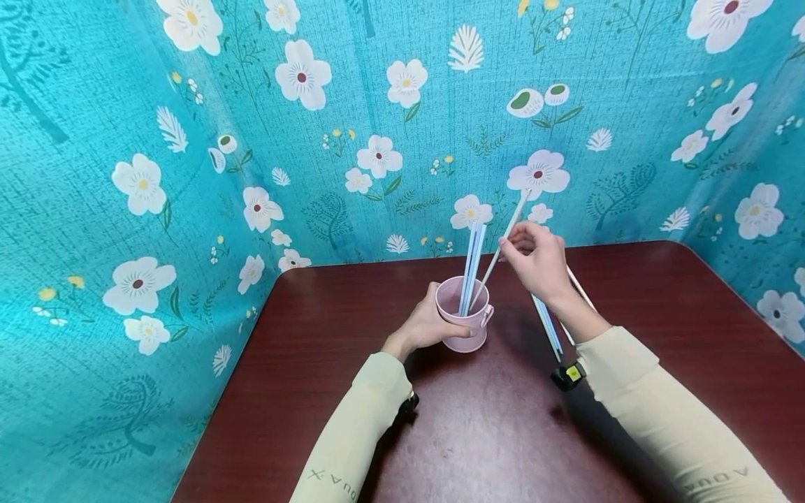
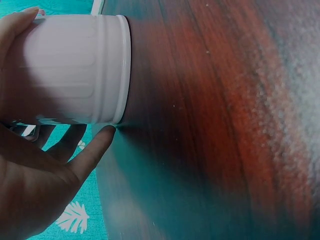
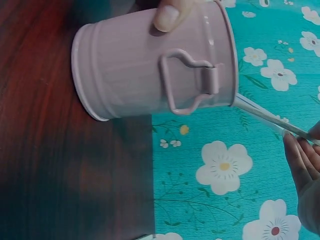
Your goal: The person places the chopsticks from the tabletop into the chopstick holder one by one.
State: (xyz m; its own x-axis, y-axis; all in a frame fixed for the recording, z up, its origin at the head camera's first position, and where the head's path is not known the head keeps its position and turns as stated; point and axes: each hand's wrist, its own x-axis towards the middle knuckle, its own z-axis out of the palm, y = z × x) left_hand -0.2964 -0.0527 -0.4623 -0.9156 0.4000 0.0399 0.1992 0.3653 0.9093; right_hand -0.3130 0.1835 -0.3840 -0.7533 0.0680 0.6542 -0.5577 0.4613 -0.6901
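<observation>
A small pink metal bucket (image 1: 468,343) stands upright on the table, its looped handle (image 3: 167,82) showing in the right wrist view. My left hand (image 1: 426,323) grips it round the side, with the thumb across the front. Several thin light-blue and white sticks (image 1: 472,269) stand in the bucket, leaning slightly right. Above and right of the rim, my right hand (image 1: 536,260) pinches a long cream-white stick (image 1: 492,269) between thumb and fingers. That stick slants, its lower end inside the bucket and its top rising past my fingers.
More blue and white sticks (image 1: 548,327) lie on the dark red-brown table (image 1: 339,349), partly hidden under my right forearm. A teal floral cloth (image 1: 352,119) hangs along the table's back edge and left side.
</observation>
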